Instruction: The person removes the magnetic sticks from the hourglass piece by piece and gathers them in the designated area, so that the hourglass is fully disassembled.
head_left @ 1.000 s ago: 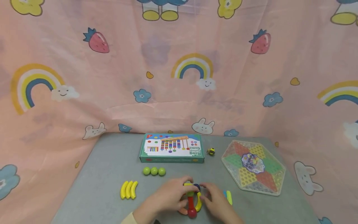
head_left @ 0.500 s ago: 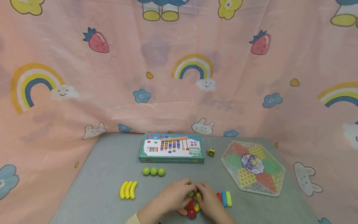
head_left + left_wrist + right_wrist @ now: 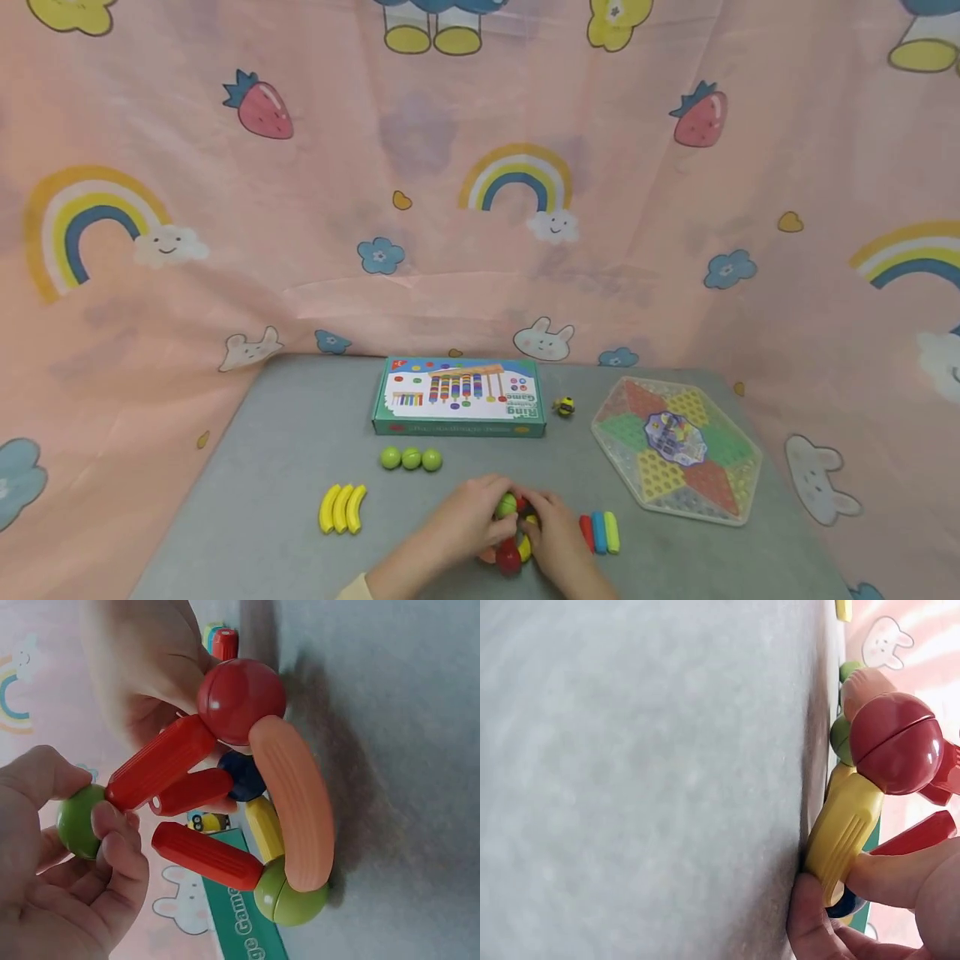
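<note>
**A:** So how far along is the stick-and-ball build (image 3: 511, 533)? It sits on the gray counter (image 3: 285, 467) right at the near edge, between both hands.

**B:** Partway, I'd guess. Red ball (image 3: 241, 700), orange curve (image 3: 296, 812), yellow curve (image 3: 844, 831), a few red sticks (image 3: 160, 772) and a green ball at the base (image 3: 289, 895) are already joined. The left hand (image 3: 457, 521) pinches a green ball (image 3: 77, 821) on a red stick's end, grip clamped on it. The right hand (image 3: 557, 542) grips the yellow curve.

**A:** What's left over?

**B:** Three green balls (image 3: 411, 458), three yellow curves (image 3: 342, 508) and three straight sticks (image 3: 600, 533) lie loose nearby. Beyond them: the game box (image 3: 459, 397) and a checkers board (image 3: 677, 450).
</note>
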A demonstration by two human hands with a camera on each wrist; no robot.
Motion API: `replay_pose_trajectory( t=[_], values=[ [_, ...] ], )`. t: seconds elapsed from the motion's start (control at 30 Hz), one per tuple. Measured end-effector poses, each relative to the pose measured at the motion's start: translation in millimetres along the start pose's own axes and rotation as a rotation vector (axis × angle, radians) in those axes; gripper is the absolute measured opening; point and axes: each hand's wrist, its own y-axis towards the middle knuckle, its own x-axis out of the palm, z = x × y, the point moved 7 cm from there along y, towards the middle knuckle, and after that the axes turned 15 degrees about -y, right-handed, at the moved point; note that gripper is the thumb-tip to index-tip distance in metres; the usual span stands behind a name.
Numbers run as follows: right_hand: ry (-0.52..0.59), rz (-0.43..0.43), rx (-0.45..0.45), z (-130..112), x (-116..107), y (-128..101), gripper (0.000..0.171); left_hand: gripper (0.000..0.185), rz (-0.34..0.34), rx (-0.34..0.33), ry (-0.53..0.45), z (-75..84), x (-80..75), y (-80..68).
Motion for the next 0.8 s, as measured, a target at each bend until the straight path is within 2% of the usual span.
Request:
replay_pose_trajectory(
  t=[0.13,0.3,0.43,0.57,0.63,0.67,0.73,0.8],
  values=[
    [-0.009,-0.002,0.005,2,-1,2,0.043,0.028,-0.002,-0.079,-0.186,-7.1,0.2,0.8],
    [-0.009,-0.017,0.03,5,-2,4,0.045,0.026,0.002,-0.217,-0.542,-20.5,3.7,-0.7],
    [0.001,-0.032,0.03,5,-2,6,0.044,0.029,0.018,-0.258,-0.765,-26.6,5.4,-0.9],
    [0.0,-0.038,0.019,4,-3,6,0.045,0.03,0.029,-0.255,-0.922,-29.8,2.2,1.7],
    [-0.004,-0.032,0.018,3,-4,5,0.046,0.031,0.062,-0.215,-0.922,-31.1,-6.3,3.5],
    [-0.004,-0.032,0.016,3,-3,4,0.046,0.032,0.092,-0.184,-0.881,-32.5,-12.3,4.2],
    [-0.003,-0.041,0.023,2,-2,4,0.048,0.033,0.161,-0.119,-0.737,-34.9,-25.9,4.7],
    [0.004,-0.054,0.038,2,-1,4,0.048,0.035,0.244,-0.072,-0.513,-39.0,-39.2,4.8]
  ],
)
